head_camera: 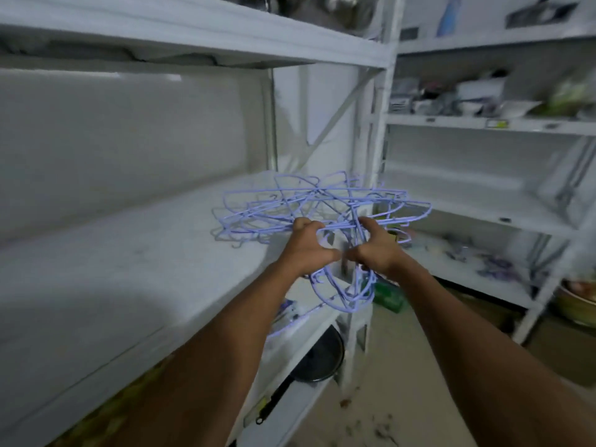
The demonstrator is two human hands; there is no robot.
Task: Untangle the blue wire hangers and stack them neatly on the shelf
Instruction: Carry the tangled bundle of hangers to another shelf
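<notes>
Two bare forearms in view, no sleeves visible up to the frame edge. Left hand and right hand: no gloves, rings, watch or bands seen. Motion blur limits finer detail.

Single head-worn view, wide-angle, looking forward and down from the person's own eye level. Both forearms enter from the near edge and converge at frame centre, where the left hand and right hand meet at close range on the tangle of blue wire hangers. The camera stands near the white shelf, whose board runs from near left to the centre. A second shelving unit occupies the far right, facing the camera at an angle, with floor visible below. Straight edges bow outward toward the margins. No second view is provided.
</notes>
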